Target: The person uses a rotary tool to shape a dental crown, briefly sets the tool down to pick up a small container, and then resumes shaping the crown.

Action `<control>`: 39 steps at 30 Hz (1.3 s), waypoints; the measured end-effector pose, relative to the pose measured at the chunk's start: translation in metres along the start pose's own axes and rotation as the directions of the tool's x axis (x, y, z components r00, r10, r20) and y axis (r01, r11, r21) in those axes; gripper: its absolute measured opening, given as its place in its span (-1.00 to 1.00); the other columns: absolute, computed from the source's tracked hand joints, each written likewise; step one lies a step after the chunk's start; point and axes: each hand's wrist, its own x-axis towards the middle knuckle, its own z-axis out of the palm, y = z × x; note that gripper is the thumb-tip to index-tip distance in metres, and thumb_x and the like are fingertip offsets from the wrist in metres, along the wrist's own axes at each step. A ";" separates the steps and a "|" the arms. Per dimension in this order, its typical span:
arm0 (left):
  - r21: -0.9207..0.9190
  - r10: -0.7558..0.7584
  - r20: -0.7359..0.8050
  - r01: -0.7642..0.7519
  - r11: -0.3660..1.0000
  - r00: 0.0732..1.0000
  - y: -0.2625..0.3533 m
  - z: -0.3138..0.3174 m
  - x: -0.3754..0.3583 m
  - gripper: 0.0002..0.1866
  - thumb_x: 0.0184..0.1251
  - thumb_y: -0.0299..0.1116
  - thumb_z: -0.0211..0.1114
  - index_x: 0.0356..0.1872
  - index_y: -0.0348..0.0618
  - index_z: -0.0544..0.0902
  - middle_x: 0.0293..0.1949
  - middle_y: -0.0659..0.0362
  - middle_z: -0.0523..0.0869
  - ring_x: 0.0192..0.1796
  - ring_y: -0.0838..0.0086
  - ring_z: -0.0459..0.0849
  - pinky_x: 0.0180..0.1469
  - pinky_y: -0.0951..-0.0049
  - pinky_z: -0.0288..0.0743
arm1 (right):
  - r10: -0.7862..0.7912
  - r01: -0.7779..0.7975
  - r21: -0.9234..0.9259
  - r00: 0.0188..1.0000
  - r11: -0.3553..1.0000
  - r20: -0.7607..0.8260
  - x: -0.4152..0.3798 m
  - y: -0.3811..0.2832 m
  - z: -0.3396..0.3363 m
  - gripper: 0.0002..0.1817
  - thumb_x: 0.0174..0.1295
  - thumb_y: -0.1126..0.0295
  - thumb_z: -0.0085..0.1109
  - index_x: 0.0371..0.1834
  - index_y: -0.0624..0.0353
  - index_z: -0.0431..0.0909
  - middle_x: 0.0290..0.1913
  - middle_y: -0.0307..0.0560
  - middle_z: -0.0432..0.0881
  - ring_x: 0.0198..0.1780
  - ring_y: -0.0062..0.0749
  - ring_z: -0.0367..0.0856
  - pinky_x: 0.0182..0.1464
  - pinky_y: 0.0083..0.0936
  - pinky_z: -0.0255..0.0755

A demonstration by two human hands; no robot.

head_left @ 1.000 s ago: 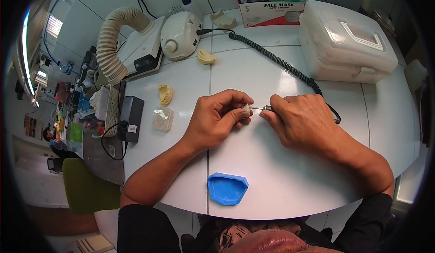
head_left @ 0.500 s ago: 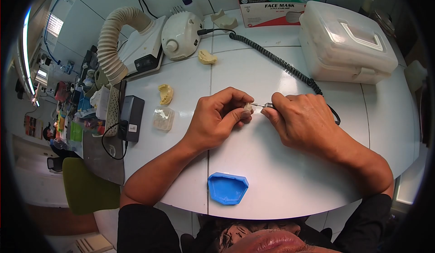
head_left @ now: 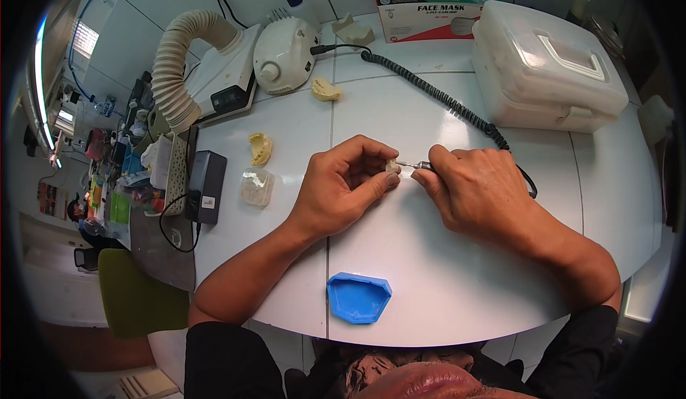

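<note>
My left hand pinches a small whitish piece between its fingertips; the fingers partly cover it, and it looks like a dental piece. In my right hand is a rotary handpiece, gripped like a pen. Its thin bur points left and meets or nearly meets the piece. From behind that hand a coiled black cord runs up to a white control unit. Nearer to me on the table lies a blue tray-like mold.
Left of my left hand are a clear plastic box and a yellow dental cast. Another cast sits by the control unit. A ribbed hose arches at the back left. A white case and face mask boxes stand behind.
The fingers of my left hand have shifted slightly, and the small piece is turned a little. My right hand with the handpiece stays almost in place.
</note>
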 end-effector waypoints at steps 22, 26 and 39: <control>0.013 -0.011 -0.006 0.011 1.000 1.000 0.003 0.000 -0.002 -0.73 0.63 -0.64 0.32 0.24 -0.39 0.71 -0.05 0.07 0.88 0.00 0.49 0.89 0.00 0.53 0.76 | 0.001 0.000 -0.031 1.000 1.000 0.020 0.000 -0.002 -0.003 -0.55 0.66 0.06 0.20 -0.29 0.23 0.66 -0.58 0.13 0.70 -0.58 0.13 0.70 -0.50 -0.04 0.50; -0.008 -0.011 -0.002 0.011 1.000 1.000 0.000 0.000 -0.001 -0.75 0.63 -0.65 0.32 0.23 -0.43 0.71 -0.08 0.06 0.88 -0.03 0.51 0.88 -0.01 0.53 0.75 | -0.023 0.024 -0.035 0.999 0.999 0.026 0.001 -0.001 -0.002 -0.55 0.66 0.06 0.20 -0.30 0.23 0.66 -0.57 0.14 0.71 -0.57 0.12 0.70 -0.50 -0.03 0.50; -0.030 -0.009 -0.013 0.009 1.000 1.000 0.002 0.002 -0.002 -0.76 0.62 -0.66 0.32 0.20 -0.41 0.70 -0.07 0.07 0.87 -0.02 0.51 0.87 0.00 0.52 0.75 | 0.004 -0.004 0.001 0.999 1.000 0.051 0.003 -0.001 -0.008 -0.54 0.66 0.07 0.19 -0.33 0.23 0.65 -0.62 0.12 0.66 -0.59 0.18 0.67 -0.49 0.01 0.49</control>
